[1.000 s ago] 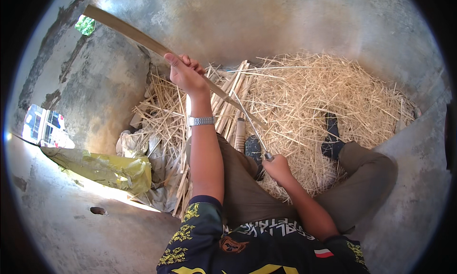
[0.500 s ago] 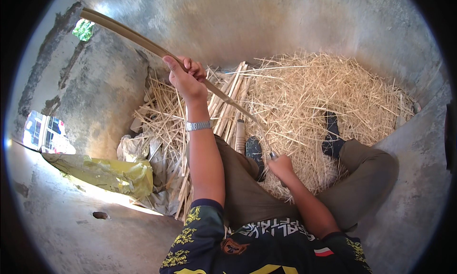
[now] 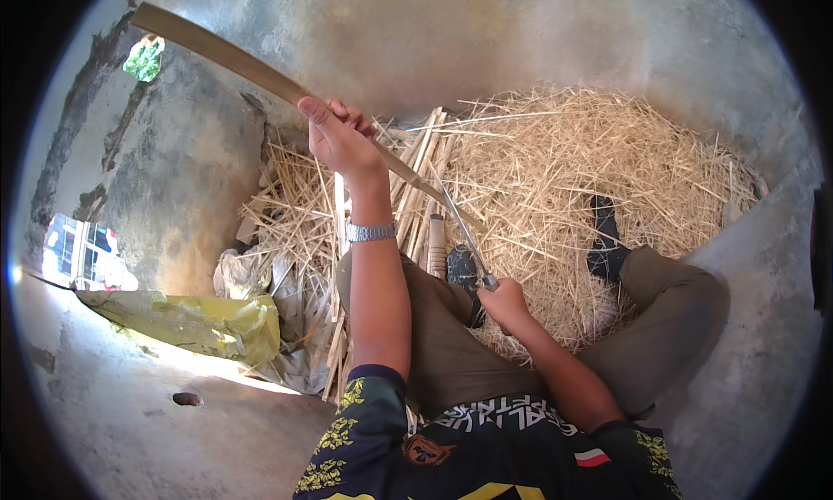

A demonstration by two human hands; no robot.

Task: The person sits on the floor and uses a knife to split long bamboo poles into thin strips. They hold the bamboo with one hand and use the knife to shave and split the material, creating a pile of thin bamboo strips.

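My left hand [image 3: 346,144], raised at centre left, is closed around a long, flat bamboo strip [image 3: 221,57]. The strip slants from the upper left down toward the middle, and its lower end is over the loose shavings. Low in the middle, my right hand [image 3: 507,305] grips the handle of a knife [image 3: 466,230]. Its slim metal blade points up and to the left, crossing the strip's lower part; whether the edge touches it, I cannot tell. A ribbed wooden handle [image 3: 436,246] lies beside my dark shoe [image 3: 463,270].
Fine pale shavings [image 3: 555,166] are heaped ahead and to the right. Split bamboo sticks [image 3: 423,166] lie at centre left. A yellow plastic sack [image 3: 217,322] lies by the left opening. Curved concrete walls [image 3: 521,40] surround my bent legs.
The knife blade has swung up and left across the strip, and my right hand has shifted slightly left. The strip has turned, its broad face now showing more.
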